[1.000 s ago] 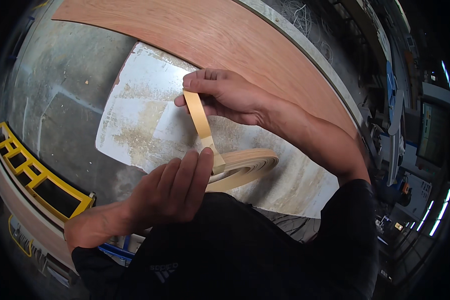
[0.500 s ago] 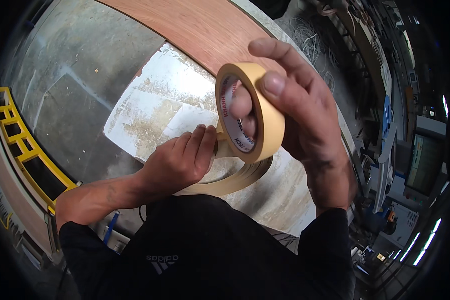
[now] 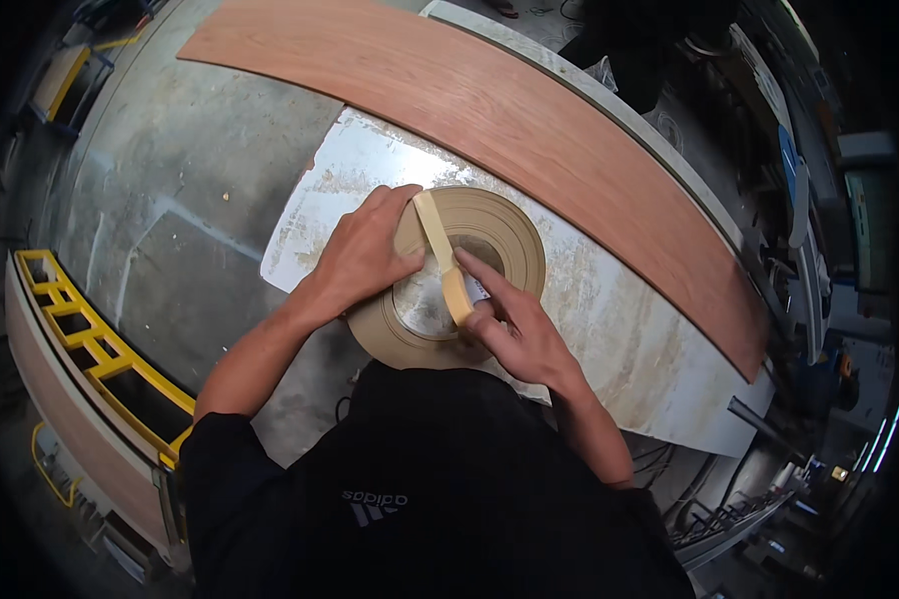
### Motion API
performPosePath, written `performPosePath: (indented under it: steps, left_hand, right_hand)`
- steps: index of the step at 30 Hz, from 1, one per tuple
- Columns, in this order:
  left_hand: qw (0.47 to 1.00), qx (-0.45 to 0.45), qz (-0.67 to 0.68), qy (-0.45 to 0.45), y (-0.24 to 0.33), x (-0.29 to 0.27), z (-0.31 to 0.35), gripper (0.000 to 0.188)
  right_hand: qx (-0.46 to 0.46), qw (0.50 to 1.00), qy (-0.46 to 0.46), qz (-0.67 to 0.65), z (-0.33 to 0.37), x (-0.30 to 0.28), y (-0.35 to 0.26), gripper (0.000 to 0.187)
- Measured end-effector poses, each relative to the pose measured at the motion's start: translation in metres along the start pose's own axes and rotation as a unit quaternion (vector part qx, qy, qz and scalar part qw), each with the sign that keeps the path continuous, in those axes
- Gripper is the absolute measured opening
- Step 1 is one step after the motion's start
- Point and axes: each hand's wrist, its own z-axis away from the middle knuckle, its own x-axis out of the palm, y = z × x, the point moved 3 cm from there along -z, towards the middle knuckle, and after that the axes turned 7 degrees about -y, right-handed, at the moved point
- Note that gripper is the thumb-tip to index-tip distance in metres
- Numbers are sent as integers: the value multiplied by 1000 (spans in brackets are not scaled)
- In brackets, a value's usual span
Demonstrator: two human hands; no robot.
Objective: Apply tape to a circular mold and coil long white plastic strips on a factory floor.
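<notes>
A wide tan coil (image 3: 521,235), which looks like edge banding, lies flat on a worn white tabletop (image 3: 609,319) in front of me. My left hand (image 3: 362,252) grips the coil's left side, fingers on its outer edge and thumb toward the hollow middle. From under those fingertips a strip of masking tape (image 3: 433,228) runs across the coil. The strip leads to a yellow masking tape roll (image 3: 455,296), held edge-on over the coil's open centre. Around that roll my right hand (image 3: 524,337) is closed, index finger stretched along its far side.
A long reddish wood panel (image 3: 529,150) stretches along the far side of the tabletop. At left, a yellow slotted frame (image 3: 100,349) stands beside the concrete floor (image 3: 200,180). Cables (image 3: 684,489) and machinery lie at right.
The masking tape roll has come down and toward the coil in my right hand. My left hand has moved up onto the coil's side, and a tape strip now crosses the coil.
</notes>
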Motion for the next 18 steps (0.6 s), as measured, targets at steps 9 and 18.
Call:
performPosePath:
  steps: [9,18]
  left_hand:
    - [942,-166,234,-173,-103,23,-7,73]
    - [828,-219,404,-322,-98,25,-19,51]
  right_hand:
    - [128,989,-64,36,-68,13,20,47]
    - [155,982,13,107,-92,35,36,35]
